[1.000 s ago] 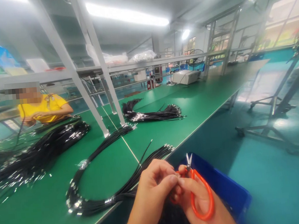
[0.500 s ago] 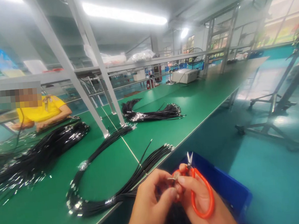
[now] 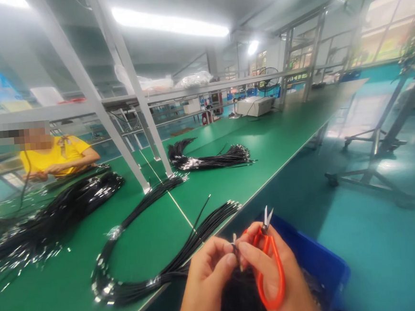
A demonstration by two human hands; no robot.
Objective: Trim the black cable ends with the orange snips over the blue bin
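Note:
My left hand is closed, thumb and finger pinching a small dark piece with a pale tip; its kind is too small to make out. My right hand is wrapped round orange-handled scissors, their blades apart and pointing up. The thumb and fingertips of that hand also meet at the small piece, against my left fingers. Both hands are in front of the green table's edge. Just beyond them, a curved bundle of black cables with shiny ends lies on the green tabletop.
Below my right hand stands a blue bin. More black cable bundles lie farther back and at left. White shelf posts rise from the table. Across it sits a co-worker in yellow. A wheeled stand is at right.
The scissors have shifted slightly and turned in my right hand, with their handle loop now farther left. The pinched piece now points up between my fingertips. The co-worker's hands have come together.

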